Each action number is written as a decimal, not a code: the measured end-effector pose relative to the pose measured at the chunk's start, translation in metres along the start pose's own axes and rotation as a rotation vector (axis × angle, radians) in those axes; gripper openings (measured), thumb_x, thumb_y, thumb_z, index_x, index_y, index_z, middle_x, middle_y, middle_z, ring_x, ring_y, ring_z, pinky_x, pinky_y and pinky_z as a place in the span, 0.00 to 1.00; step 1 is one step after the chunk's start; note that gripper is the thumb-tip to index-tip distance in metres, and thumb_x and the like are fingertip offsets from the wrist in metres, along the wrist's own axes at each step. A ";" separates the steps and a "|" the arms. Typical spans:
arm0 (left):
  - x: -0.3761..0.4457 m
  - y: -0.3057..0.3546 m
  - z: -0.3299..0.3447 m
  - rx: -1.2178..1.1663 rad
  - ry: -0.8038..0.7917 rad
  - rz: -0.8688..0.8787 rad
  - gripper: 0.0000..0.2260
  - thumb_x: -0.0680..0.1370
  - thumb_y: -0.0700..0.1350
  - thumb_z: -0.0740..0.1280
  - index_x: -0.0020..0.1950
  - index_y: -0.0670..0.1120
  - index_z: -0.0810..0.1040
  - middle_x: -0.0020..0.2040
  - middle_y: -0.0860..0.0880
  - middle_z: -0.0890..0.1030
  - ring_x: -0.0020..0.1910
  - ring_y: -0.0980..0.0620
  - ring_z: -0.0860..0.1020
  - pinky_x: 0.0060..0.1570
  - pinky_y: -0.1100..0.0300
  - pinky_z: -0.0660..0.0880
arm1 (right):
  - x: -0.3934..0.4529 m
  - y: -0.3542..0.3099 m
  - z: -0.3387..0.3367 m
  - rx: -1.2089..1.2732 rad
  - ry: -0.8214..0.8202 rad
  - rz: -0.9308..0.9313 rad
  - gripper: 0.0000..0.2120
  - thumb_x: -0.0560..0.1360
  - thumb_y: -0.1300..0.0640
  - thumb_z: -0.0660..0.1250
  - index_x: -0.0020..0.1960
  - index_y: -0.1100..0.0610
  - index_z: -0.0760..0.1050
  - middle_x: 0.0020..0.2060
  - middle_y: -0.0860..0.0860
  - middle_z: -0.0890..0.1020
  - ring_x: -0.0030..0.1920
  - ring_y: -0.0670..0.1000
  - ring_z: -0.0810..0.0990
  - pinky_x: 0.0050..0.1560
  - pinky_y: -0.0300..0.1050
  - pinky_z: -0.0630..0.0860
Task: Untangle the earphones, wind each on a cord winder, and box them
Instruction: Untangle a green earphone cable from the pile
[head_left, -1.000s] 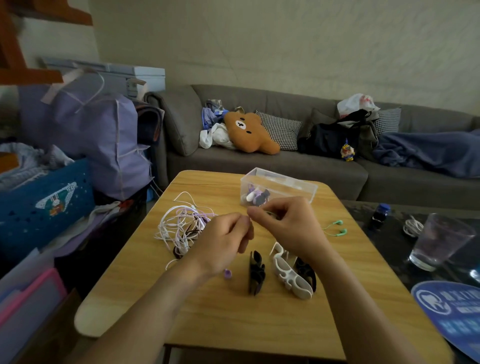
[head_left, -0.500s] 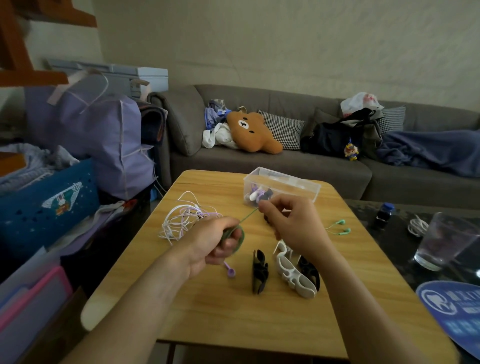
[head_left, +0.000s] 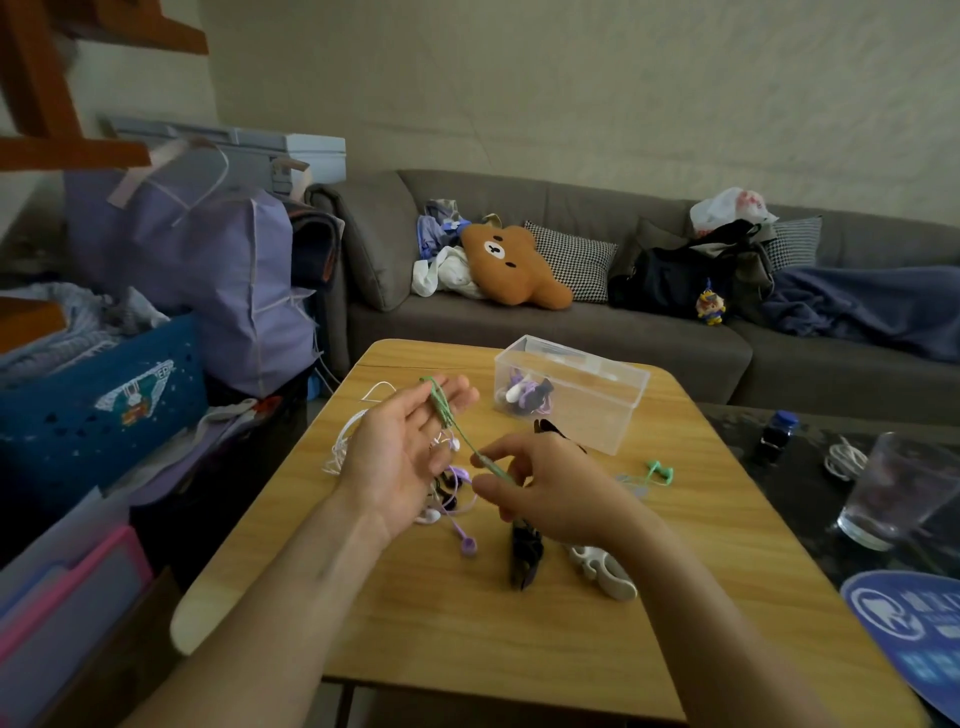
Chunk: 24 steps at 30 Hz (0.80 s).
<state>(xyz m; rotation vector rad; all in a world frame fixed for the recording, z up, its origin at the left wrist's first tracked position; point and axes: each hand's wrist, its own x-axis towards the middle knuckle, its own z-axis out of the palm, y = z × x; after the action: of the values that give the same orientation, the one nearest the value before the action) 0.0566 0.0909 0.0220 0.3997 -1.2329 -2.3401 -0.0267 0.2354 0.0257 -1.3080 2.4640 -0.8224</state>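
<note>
Between my two hands runs the green cord (head_left: 470, 446), taut-ish, long axis diagonal from far-left down to near-right. My left hand (head_left: 402, 452) is palm-up, fingers straight and relaxed, cord loops draped over the fingers, not clamped. My right hand (head_left: 545, 493) makes the actual grip: thumb and forefinger pinch the cord just right of the left palm. Green earbuds (head_left: 661, 472) lie on the bench (head_left: 467, 623) further right of that grip, so the right hand is nearer the free end. Under the left hand sits the white-purple tangle (head_left: 447, 488). Black winder (head_left: 524, 553) and white winder (head_left: 605, 571) lie just near-side of the right grip. Clear box (head_left: 571, 392) is beyond both hands, one wound set inside. My read: next, feed cord leftward along that diagonal.
</note>
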 end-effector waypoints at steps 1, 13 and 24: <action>0.000 -0.001 0.001 0.139 -0.004 0.039 0.13 0.83 0.46 0.59 0.66 0.47 0.75 0.58 0.51 0.84 0.61 0.54 0.79 0.33 0.62 0.65 | 0.000 -0.003 0.001 -0.002 -0.011 -0.007 0.18 0.80 0.45 0.65 0.68 0.49 0.74 0.35 0.45 0.84 0.30 0.38 0.78 0.32 0.30 0.72; -0.007 -0.001 -0.005 0.748 -0.327 -0.094 0.19 0.81 0.54 0.63 0.34 0.45 0.73 0.26 0.46 0.63 0.24 0.53 0.58 0.28 0.57 0.50 | -0.008 0.008 -0.030 0.371 0.424 -0.075 0.02 0.75 0.55 0.74 0.45 0.52 0.83 0.33 0.48 0.85 0.33 0.42 0.81 0.38 0.37 0.79; -0.012 -0.003 -0.004 0.426 -0.444 -0.160 0.12 0.79 0.49 0.64 0.47 0.40 0.78 0.34 0.47 0.74 0.28 0.54 0.69 0.27 0.59 0.51 | -0.003 0.008 -0.018 0.393 0.412 -0.095 0.06 0.77 0.54 0.71 0.43 0.53 0.82 0.35 0.52 0.85 0.39 0.56 0.82 0.43 0.50 0.79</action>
<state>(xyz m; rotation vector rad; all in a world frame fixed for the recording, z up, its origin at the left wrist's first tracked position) 0.0677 0.0962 0.0177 0.1113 -1.9901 -2.3654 -0.0384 0.2480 0.0353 -1.2085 2.3513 -1.6455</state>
